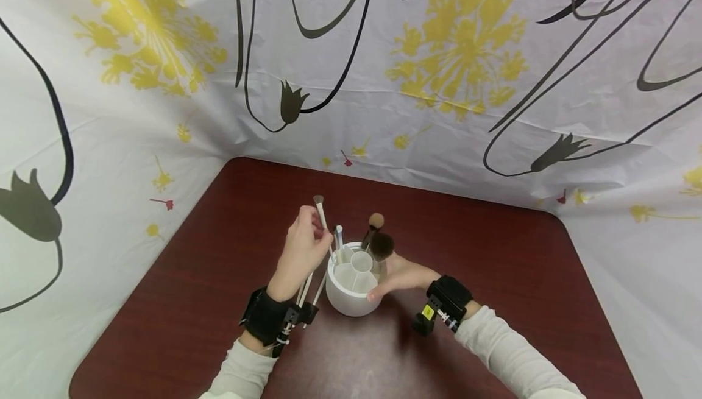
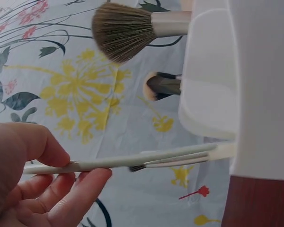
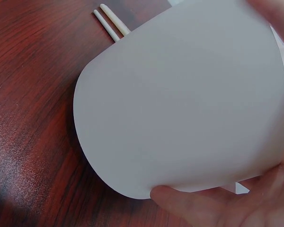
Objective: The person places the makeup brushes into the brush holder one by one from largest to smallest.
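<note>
My left hand point(image 1: 298, 253) pinches a slim, pale-handled makeup brush point(image 1: 322, 213) between thumb and fingers, bristle end up. In the left wrist view its handle point(image 2: 123, 161) reaches to the white brush holder's rim. That round holder point(image 1: 351, 303), divided into compartments, stands on the table. Fingers and thumb of my right hand point(image 1: 404, 274) grip its right side. A large dark fluffy brush point(image 1: 382, 245), a tan-tipped brush point(image 1: 376, 221) and a thin brush point(image 1: 339, 236) stand in it. The front compartments show bare inside.
Several thin pale brushes point(image 1: 306, 289) lie on the dark red table point(image 1: 466, 240) left of the holder, partly behind my left wrist. A flower-printed white cloth point(image 1: 351, 137) hangs along the back and both sides of the table.
</note>
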### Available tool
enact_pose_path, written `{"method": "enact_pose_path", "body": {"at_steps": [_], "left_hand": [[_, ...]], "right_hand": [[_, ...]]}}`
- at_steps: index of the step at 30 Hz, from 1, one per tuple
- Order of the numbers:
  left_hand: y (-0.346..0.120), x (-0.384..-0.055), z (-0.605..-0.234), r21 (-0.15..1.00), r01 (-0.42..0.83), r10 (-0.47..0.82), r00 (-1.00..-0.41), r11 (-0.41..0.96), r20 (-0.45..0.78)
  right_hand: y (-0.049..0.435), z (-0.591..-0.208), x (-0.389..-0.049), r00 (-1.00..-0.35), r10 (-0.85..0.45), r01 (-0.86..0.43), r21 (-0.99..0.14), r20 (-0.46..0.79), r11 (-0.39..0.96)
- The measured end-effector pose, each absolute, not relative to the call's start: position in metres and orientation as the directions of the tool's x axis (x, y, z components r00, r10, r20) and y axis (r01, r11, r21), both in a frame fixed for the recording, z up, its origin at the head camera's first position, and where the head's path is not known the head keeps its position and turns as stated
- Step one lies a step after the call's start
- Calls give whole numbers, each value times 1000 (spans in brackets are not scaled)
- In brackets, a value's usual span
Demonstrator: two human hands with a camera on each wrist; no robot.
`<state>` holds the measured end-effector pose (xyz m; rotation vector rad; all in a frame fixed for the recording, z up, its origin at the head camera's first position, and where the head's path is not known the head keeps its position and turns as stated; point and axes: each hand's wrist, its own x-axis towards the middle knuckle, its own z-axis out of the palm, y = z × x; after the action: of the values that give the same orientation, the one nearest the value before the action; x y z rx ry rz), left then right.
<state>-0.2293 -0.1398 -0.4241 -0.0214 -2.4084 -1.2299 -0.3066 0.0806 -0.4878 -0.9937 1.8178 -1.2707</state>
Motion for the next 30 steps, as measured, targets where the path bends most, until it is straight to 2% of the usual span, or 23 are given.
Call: {"method": "enact_pose_path", "body": {"at_steps": [5, 15, 24, 30], "left_hand": [[-136, -233, -431, 774, 191, -179, -914, 603, 365], [-133, -237, -449, 755, 234, -170, -894, 613, 415], [-132, -238, -459, 758, 208, -163, -909, 618, 383], [-131, -237, -464, 729, 250, -134, -895, 637, 424]], "right_hand": [[80, -487, -307, -459, -880, -184, -956, -122, 228], [81, -487, -307, -473, -872, -203, -949, -123, 243], [81, -486, -306, -486, -865, -202, -946, -128, 253], [81, -487, -306, -475, -871, -199, -950, -121, 241]]}}
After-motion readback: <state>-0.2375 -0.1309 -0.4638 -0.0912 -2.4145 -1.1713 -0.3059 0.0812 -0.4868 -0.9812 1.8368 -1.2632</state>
